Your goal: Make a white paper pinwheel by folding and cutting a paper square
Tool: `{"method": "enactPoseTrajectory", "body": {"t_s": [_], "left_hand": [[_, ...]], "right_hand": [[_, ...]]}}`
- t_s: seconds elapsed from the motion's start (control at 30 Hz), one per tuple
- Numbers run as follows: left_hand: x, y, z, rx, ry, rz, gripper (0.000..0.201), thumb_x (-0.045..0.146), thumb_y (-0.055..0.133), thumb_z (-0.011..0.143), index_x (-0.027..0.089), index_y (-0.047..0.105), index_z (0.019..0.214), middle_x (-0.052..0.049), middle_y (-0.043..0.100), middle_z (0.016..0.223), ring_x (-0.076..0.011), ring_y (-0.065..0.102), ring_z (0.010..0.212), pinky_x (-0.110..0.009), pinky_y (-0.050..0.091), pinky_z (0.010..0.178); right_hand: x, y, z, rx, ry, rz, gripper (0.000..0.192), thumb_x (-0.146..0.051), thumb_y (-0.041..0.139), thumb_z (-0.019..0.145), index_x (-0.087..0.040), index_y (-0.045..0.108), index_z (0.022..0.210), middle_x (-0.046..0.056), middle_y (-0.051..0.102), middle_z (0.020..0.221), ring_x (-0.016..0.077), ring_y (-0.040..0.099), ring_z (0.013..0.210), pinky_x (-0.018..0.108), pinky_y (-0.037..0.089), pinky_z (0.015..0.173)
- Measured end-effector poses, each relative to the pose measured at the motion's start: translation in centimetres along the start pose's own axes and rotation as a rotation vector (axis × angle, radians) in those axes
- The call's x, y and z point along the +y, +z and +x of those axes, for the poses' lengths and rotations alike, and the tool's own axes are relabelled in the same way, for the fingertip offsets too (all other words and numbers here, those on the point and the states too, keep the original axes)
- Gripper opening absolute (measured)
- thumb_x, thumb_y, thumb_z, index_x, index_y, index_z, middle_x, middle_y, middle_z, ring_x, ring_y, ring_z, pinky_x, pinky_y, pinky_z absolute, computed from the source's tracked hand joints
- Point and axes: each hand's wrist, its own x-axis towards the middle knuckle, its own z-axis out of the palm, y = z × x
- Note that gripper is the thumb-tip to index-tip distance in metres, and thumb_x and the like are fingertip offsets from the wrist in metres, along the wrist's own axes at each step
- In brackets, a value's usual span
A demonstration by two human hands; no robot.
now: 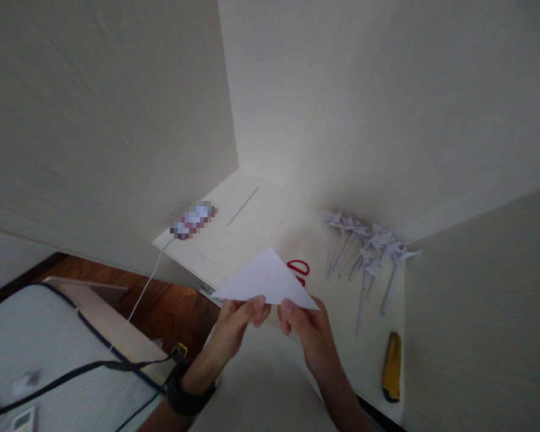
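A white sheet of paper folded into a triangle (267, 279) is held in the air over the pale desk (234, 246). My left hand (238, 321) pinches its lower edge from the left, and my right hand (303, 327) pinches the same edge just beside it. Thumbs lie on top of the paper. A black band sits on my left wrist. Red scissor handles (299, 268) show on the desk just behind the paper, mostly hidden by it.
Several white paper pinwheels on sticks (369, 252) lie at the right of the desk. A yellow utility knife (392, 366) rests near the front right edge. A phone (193, 219) with a white cable lies at the left. Walls enclose the desk; a bed is lower left.
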Motion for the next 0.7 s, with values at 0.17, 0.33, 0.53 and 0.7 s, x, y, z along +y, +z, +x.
{"method": "enactPoseTrajectory", "body": {"t_s": [0.17, 0.33, 0.53, 0.7], "left_hand": [[-0.8, 0.6, 0.0, 0.067, -0.001, 0.056, 0.028, 0.039, 0.076, 0.074, 0.016, 0.064, 0.064, 0.003, 0.060, 0.056, -0.0110, 0.051, 0.050, -0.024, 0.042, 0.052], [-0.3, 0.5, 0.3, 0.147, 0.004, 0.053, 0.024, 0.034, 0.078, 0.072, 0.015, 0.066, 0.062, 0.002, 0.064, 0.057, -0.0120, 0.057, 0.054, -0.023, 0.047, 0.058], [0.6, 0.5, 0.4, 0.289, -0.060, 0.099, 0.023, 0.034, 0.079, 0.068, 0.013, 0.072, 0.074, -0.003, 0.074, 0.071, -0.0169, 0.065, 0.065, -0.027, 0.051, 0.065], [0.9, 1.4, 0.2, 0.247, -0.031, 0.203, 0.017, 0.030, 0.079, 0.068, 0.015, 0.073, 0.073, -0.002, 0.075, 0.074, -0.0173, 0.067, 0.071, -0.026, 0.052, 0.072]], "right_hand": [[0.3, 0.6, -0.1, 0.061, -0.089, -0.151, 0.034, -0.032, 0.055, 0.088, -0.020, 0.049, 0.057, -0.004, 0.046, 0.052, 0.0117, 0.045, 0.050, 0.024, 0.038, 0.051], [0.7, -0.1, 0.2, -0.018, -0.134, -0.259, 0.029, -0.030, 0.052, 0.091, -0.018, 0.058, 0.065, -0.001, 0.055, 0.060, 0.0131, 0.052, 0.057, 0.025, 0.041, 0.057], [0.2, -1.1, 0.5, 0.052, -0.227, -0.380, 0.034, -0.026, 0.049, 0.092, -0.019, 0.056, 0.060, -0.002, 0.054, 0.057, 0.0123, 0.052, 0.055, 0.024, 0.040, 0.057], [0.2, -0.1, 0.4, 0.128, -0.271, -0.441, 0.034, -0.027, 0.048, 0.093, -0.020, 0.055, 0.061, -0.003, 0.053, 0.054, 0.0121, 0.052, 0.052, 0.023, 0.040, 0.054]]}}
